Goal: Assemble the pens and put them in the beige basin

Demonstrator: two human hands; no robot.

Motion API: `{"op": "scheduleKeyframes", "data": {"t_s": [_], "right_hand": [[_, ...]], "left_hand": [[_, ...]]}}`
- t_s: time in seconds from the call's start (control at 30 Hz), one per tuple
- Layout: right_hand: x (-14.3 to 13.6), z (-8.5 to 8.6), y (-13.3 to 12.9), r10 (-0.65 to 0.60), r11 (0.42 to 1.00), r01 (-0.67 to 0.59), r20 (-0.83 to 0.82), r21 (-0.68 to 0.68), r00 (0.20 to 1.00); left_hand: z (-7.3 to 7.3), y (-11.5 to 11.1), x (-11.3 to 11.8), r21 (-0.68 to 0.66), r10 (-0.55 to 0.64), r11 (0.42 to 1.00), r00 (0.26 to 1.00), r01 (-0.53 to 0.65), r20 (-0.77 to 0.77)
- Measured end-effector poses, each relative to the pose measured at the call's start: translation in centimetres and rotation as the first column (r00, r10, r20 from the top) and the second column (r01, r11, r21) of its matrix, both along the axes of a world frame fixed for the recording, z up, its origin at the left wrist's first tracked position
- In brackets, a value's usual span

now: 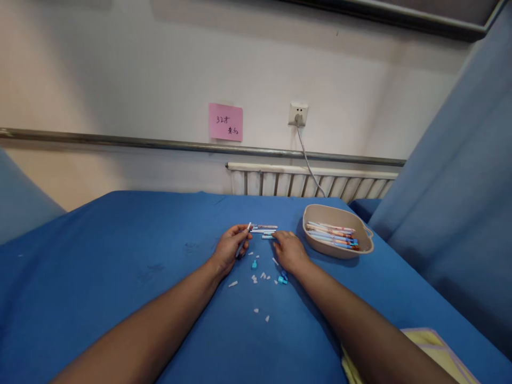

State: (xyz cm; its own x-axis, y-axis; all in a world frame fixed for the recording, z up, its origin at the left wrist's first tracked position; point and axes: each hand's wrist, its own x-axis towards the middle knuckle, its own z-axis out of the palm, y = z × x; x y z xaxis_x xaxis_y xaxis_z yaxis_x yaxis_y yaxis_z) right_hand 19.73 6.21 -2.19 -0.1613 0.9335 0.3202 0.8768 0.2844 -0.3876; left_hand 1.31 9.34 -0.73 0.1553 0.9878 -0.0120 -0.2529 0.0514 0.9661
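My left hand (232,246) is closed round a slim pen (241,246) whose white end points up. My right hand (288,249) rests on the blue cloth, its fingertips at a short white and teal pen part (268,237); whether they grip it cannot be made out. Between and beyond the hands lie several thin pen pieces (264,226). Nearer to me, small white bits (255,279) are scattered over the cloth, with a teal piece (254,264) among them. Another teal piece (282,280) and a dark blue one (284,274) lie below my right hand.
A beige basket (363,250) with several pens in it stands to the right of my right hand. A yellow cloth (434,341) lies at the lower right. Behind the blue-covered surface (160,234) are a radiator (280,184) and a metal rail (160,142).
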Motion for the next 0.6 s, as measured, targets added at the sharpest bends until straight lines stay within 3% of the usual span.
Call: {"op": "scheduleKeyframes", "data": {"t_s": [0.23,0.4,0.47,0.53,0.6], "right_hand": [[-0.6,0.1,0.7,-0.038,0.999,0.042,0.2,-0.015,0.979],[-0.3,0.7,-0.5,-0.043,0.998,0.05,0.191,-0.035,0.981],[0.0,1.0,-1.4,-0.028,0.999,0.029,0.062,-0.027,0.998],[0.2,1.2,-2.5,-0.009,0.999,0.002,-0.193,-0.033,0.981],[0.5,1.1,-3.8,0.01,0.995,-0.062,-0.514,-0.084,0.858]], "left_hand": [[-0.4,0.0,-0.2,0.162,-0.055,0.982,0.965,0.099,-0.255],[-0.6,-0.5,0.0,0.268,-0.106,0.935,0.906,0.231,-0.411],[-0.4,-1.0,0.2,0.303,-0.132,0.908,0.882,0.291,-0.452],[0.0,-1.6,0.4,0.322,-0.152,0.887,0.868,0.33,-0.472],[0.3,-2.1,0.7,0.338,-0.162,0.873,0.862,0.353,-0.481]]}}
